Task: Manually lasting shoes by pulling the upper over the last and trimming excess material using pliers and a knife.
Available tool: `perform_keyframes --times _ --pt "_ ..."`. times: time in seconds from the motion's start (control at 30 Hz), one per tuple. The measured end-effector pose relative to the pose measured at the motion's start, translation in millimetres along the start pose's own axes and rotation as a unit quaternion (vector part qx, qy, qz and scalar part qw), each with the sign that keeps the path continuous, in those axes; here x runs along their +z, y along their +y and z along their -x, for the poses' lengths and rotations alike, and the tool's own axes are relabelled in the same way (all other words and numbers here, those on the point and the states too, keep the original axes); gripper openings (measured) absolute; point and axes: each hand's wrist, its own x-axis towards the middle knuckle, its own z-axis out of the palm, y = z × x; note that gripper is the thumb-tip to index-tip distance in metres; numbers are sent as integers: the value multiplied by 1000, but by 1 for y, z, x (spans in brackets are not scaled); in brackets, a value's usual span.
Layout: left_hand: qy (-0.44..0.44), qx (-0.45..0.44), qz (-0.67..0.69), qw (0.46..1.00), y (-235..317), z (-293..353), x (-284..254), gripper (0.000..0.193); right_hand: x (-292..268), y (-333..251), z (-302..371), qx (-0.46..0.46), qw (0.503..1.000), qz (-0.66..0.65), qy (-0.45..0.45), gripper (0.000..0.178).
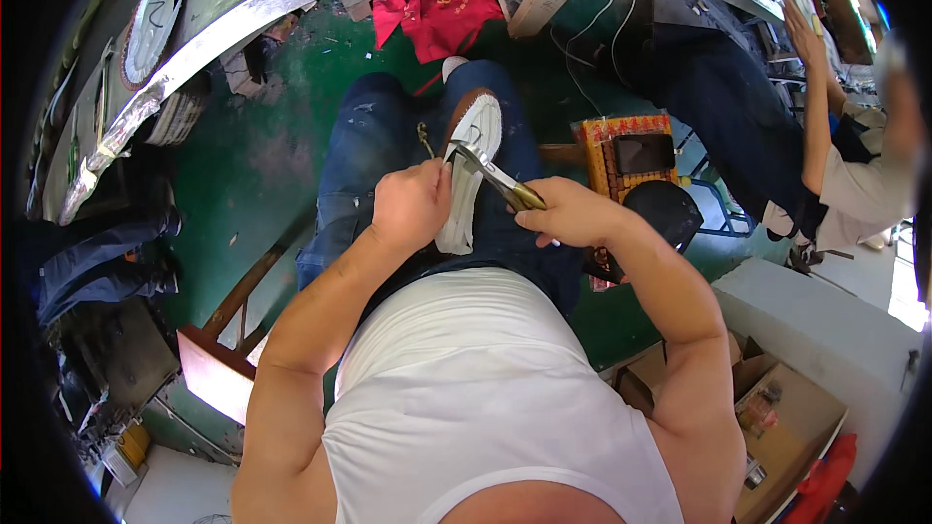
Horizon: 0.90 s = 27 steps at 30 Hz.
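A shoe (460,216) lies sole up across my lap, its pale bottom ringed by a ragged, pleated white edge and brown material at the toe end. My right hand (571,212) is wrapped round the handles of metal pliers (500,178), whose jaws rest at the shoe's left edge. Closed in a fist, my left hand (412,202) presses against that same edge, close to the jaws. From the top of this fist pokes a small brass-coloured piece (424,139); what the fingers grip is hidden.
A metal-edged bench (243,34) curves across the front, with another shoe (160,15) on it. Red cloth (437,12) lies on the floor beneath. At right, a beaded seat (607,150) carries a phone (644,152). Another person (854,165) sits beyond; an open carton (791,417) stands behind.
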Motion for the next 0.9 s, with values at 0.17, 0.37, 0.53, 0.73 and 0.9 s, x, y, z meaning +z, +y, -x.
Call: perform_keyframes --times 0.17,0.37,0.53,0.73,0.9 --pt "-37 29 -42 998 9 -2 -1 24 -44 -41 2 140 982 -17 -129 27" --pt "-81 -398 528 746 -25 -13 41 52 -36 -62 -21 20 933 356 -39 32" --pt "-112 -372 698 601 -38 5 27 52 -8 -36 -37 -47 952 300 19 31" --pt "-71 -321 627 707 -41 -13 34 52 44 6 -45 -70 979 105 158 26" --pt "-74 -360 638 676 -40 -18 35 53 18 7 -43 21 983 -181 11 24"
